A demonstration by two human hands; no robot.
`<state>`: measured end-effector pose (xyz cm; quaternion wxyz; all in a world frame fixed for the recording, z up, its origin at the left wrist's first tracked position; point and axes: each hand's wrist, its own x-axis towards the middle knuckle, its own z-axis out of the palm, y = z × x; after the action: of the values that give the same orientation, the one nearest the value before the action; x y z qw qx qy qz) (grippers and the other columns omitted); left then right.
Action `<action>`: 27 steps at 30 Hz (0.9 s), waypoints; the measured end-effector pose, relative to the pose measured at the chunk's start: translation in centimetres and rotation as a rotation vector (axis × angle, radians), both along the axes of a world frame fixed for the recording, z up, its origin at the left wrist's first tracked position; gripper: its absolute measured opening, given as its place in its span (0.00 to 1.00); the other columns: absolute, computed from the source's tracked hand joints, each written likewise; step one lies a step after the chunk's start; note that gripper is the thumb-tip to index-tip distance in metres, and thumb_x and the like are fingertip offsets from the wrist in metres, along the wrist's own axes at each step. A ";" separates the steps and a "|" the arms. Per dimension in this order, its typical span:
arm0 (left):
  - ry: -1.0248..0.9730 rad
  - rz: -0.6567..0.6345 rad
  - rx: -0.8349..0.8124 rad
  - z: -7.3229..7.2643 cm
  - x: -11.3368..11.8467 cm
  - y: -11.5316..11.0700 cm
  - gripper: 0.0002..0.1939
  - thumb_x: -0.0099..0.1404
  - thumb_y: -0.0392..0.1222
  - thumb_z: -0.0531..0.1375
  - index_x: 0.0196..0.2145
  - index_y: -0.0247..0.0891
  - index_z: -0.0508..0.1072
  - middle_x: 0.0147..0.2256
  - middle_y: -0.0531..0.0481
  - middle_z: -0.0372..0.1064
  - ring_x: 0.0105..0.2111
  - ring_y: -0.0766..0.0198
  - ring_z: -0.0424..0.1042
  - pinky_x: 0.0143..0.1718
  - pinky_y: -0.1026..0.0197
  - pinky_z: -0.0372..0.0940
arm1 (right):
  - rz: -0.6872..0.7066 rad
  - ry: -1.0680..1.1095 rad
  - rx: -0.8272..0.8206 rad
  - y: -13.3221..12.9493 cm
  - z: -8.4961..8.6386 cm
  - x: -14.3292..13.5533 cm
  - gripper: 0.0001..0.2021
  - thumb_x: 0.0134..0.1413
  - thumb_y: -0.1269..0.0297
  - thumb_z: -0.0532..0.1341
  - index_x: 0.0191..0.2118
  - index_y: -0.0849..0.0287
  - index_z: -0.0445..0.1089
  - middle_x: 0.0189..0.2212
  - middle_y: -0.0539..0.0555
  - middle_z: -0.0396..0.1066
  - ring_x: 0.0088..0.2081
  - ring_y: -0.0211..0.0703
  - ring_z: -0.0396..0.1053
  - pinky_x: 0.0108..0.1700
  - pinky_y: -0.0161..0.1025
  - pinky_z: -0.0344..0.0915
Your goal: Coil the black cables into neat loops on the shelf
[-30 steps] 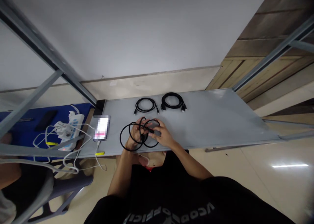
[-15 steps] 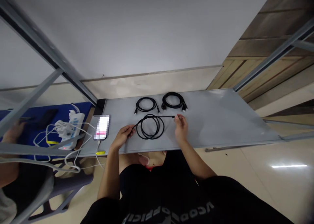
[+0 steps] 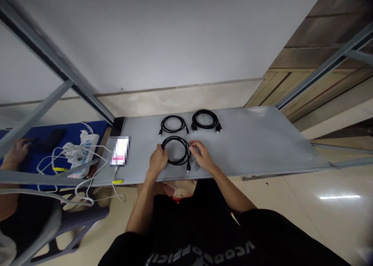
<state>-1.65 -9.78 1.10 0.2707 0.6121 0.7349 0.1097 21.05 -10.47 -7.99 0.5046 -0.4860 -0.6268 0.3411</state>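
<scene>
Black cable, coiled mid-frame below 2 other coils, clamped in closed left hand, with right hand loosely curled alongside, hold unclear.

Grey tabletop here, thin black coil at back, thicker coil beside it, front coil nearer edge, bright-screened phone leftward!

And here "OFFICI" is seen upside down on the black shirt; its remaining pale lettering can't be read clearly.
</scene>
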 end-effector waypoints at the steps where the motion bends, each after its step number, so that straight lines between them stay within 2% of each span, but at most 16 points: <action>1: -0.085 -0.018 0.026 -0.4 0.0 0.0 0.08 0.77 0.40 0.52 0.48 0.39 0.68 0.45 0.33 0.81 0.47 0.43 0.82 0.48 0.50 0.69 | -0.037 0.024 -0.034 0.1 -0.1 0.0 0.19 0.71 0.42 0.61 0.47 0.52 0.77 0.53 0.62 0.80 0.56 0.57 0.77 0.64 0.59 0.72; 5: -0.475 -0.085 0.105 -2.0 0.3 -0.4 0.03 0.73 0.39 0.53 0.41 0.42 0.66 0.36 0.47 0.74 0.38 0.55 0.74 0.46 0.54 0.70 | -0.054 0.038 -0.101 0.2 0.1 -0.2 0.27 0.73 0.37 0.58 0.60 0.53 0.76 0.56 0.63 0.81 0.57 0.58 0.79 0.66 0.60 0.72; 8: -0.715 -0.161 0.025 -2.2 -0.1 -0.5 0.07 0.72 0.46 0.57 0.42 0.41 0.71 0.35 0.50 0.72 0.35 0.58 0.70 0.42 0.56 0.70 | -0.061 0.123 -0.140 0.1 0.6 0.1 0.33 0.74 0.36 0.54 0.69 0.54 0.72 0.41 0.58 0.81 0.41 0.53 0.80 0.55 0.55 0.78; 11: -0.846 -0.275 -0.032 -1.7 -1.0 -0.4 0.15 0.71 0.53 0.62 0.45 0.38 0.78 0.38 0.47 0.77 0.40 0.56 0.73 0.47 0.55 0.72 | -0.067 0.224 -0.226 0.1 1.1 0.6 0.38 0.73 0.32 0.54 0.71 0.55 0.71 0.24 0.48 0.68 0.27 0.47 0.71 0.37 0.47 0.76; 14: -0.875 -0.384 -0.108 -1.3 -1.6 -0.4 0.21 0.70 0.60 0.66 0.39 0.36 0.80 0.36 0.46 0.78 0.41 0.55 0.75 0.49 0.53 0.72 | -0.059 0.307 -0.321 0.3 1.6 1.0 0.39 0.68 0.27 0.56 0.62 0.58 0.77 0.18 0.43 0.58 0.21 0.41 0.61 0.26 0.40 0.66; 17: -0.928 -0.332 -0.211 -1.4 -1.4 -0.4 0.28 0.66 0.67 0.69 0.42 0.36 0.80 0.36 0.47 0.79 0.39 0.55 0.78 0.47 0.52 0.76 | -0.058 0.351 -0.358 0.3 1.9 1.0 0.38 0.66 0.29 0.60 0.62 0.58 0.76 0.19 0.43 0.59 0.19 0.39 0.58 0.21 0.37 0.58; 19: -0.939 -0.209 -0.211 -1.7 -1.1 -0.4 0.31 0.62 0.69 0.72 0.44 0.36 0.78 0.35 0.48 0.78 0.38 0.56 0.80 0.46 0.52 0.78 | -0.051 0.351 -0.352 0.3 2.0 1.0 0.36 0.64 0.34 0.64 0.66 0.56 0.73 0.24 0.45 0.66 0.20 0.37 0.59 0.20 0.36 0.57; 21: -0.894 -0.110 -0.179 -2.1 -0.8 -0.3 0.31 0.60 0.71 0.72 0.40 0.38 0.76 0.32 0.51 0.75 0.35 0.56 0.80 0.44 0.52 0.79 | -0.023 0.345 -0.341 0.2 2.0 0.9 0.38 0.61 0.39 0.68 0.71 0.53 0.69 0.32 0.48 0.73 0.21 0.36 0.60 0.20 0.37 0.59; 24: -0.790 -0.100 -0.149 -2.5 -0.7 -0.2 0.31 0.64 0.73 0.67 0.33 0.40 0.71 0.28 0.53 0.72 0.33 0.57 0.79 0.40 0.53 0.79 | 0.024 0.324 -0.322 0.2 1.7 0.8 0.41 0.58 0.40 0.70 0.73 0.50 0.67 0.40 0.51 0.76 0.22 0.34 0.59 0.20 0.37 0.60; 27: -0.668 -0.185 -0.091 -2.3 -0.6 -0.1 0.30 0.71 0.73 0.59 0.33 0.41 0.71 0.28 0.50 0.73 0.32 0.56 0.78 0.39 0.53 0.77 | -0.004 0.299 -0.328 0.5 1.3 0.5 0.35 0.61 0.35 0.68 0.65 0.53 0.73 0.29 0.47 0.70 0.21 0.37 0.57 0.21 0.38 0.61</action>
<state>-2.28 -9.92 -1.19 0.5319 0.5937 0.5513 0.2461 21.52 -9.96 -6.68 0.5066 -0.5068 -0.4804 0.5057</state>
